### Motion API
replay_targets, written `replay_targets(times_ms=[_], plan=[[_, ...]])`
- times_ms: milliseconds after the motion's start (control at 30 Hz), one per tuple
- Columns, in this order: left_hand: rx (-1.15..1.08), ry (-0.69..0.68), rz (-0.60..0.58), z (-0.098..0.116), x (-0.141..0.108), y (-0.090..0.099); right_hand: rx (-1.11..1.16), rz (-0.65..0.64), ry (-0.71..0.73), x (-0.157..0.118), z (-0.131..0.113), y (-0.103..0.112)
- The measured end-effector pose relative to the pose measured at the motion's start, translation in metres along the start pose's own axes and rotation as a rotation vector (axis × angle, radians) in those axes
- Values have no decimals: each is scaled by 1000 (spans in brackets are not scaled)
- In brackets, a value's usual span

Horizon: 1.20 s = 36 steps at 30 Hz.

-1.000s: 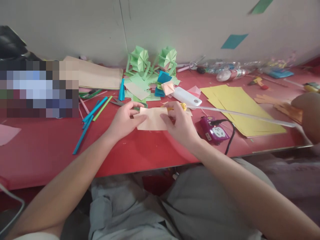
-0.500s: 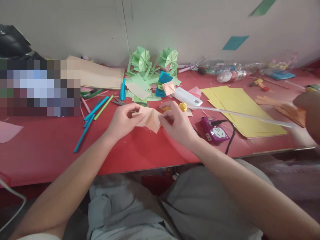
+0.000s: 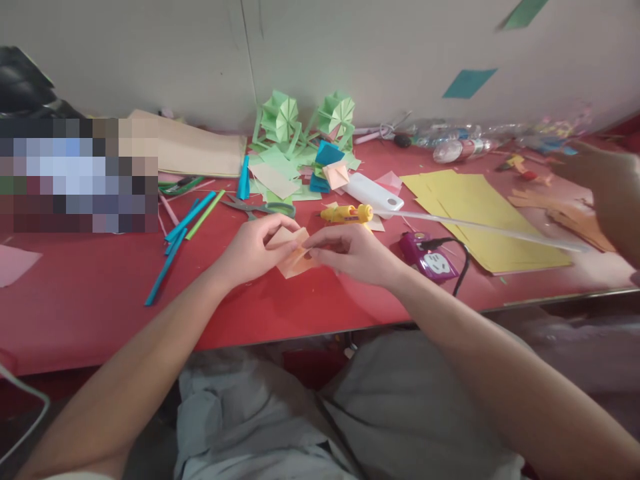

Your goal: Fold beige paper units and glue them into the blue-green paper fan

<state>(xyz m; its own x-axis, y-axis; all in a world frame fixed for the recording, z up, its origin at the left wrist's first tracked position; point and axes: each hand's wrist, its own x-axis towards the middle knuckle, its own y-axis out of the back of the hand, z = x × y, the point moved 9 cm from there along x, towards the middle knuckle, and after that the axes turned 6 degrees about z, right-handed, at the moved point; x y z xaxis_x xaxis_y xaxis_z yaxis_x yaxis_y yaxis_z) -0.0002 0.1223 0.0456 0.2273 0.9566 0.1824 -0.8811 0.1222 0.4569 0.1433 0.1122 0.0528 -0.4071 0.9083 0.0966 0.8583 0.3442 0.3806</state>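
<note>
A creased piece of peach paper (image 3: 291,267) is held just above the red table (image 3: 240,320). My left hand (image 3: 255,250) grips its left side between thumb and fingers. On the right side, my right hand (image 3: 353,253) pinches the same paper with thumb and forefinger. Behind my right hand lies a yellow tool (image 3: 346,213), and scissors (image 3: 250,207) rest behind my left hand. A folded peach piece (image 3: 337,174) sits beside blue folded paper (image 3: 330,153) farther back.
Green folded-paper models (image 3: 281,117) stand near the wall. Blue paper strips (image 3: 167,270) lie at left. At right are a purple power socket (image 3: 429,257), yellow sheets (image 3: 500,227), a plastic bottle (image 3: 463,151) and another person's arm (image 3: 615,193).
Both hands have shifted slightly nearer to me, and the peach paper has turned and folded closer together. The scissors and yellow tool show more fully. The other person's arm has moved up.
</note>
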Motion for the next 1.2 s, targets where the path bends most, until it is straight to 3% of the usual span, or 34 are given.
replay_targets(times_ms=[133, 300, 367, 600, 900, 1000, 1133, 1200], plan=[[-64, 45, -48, -4, -2, -5, 103, -66, -145, -3, 11, -4], [-179, 124, -100, -8, -2, -10, -135, 103, 82, -1, -5, 12], [-206, 137, -121, -7, -1, -10, -133, 156, 110, 0, -6, 15], [-204, 115, -201, -1, -3, -10, 111, 94, -8, 2, 8, 6], [-238, 121, -331, 5, -6, -20, 128, -19, -7, 2, 4, -2], [-231, 111, -263, 3, -3, -17, 77, -1, 40, 2, -4, -2], [-228, 115, -47, -5, 5, -2, -24, 204, 193, -2, -23, 16], [-222, 90, 29, -6, 7, 4, -121, 232, 304, -6, -35, 17]])
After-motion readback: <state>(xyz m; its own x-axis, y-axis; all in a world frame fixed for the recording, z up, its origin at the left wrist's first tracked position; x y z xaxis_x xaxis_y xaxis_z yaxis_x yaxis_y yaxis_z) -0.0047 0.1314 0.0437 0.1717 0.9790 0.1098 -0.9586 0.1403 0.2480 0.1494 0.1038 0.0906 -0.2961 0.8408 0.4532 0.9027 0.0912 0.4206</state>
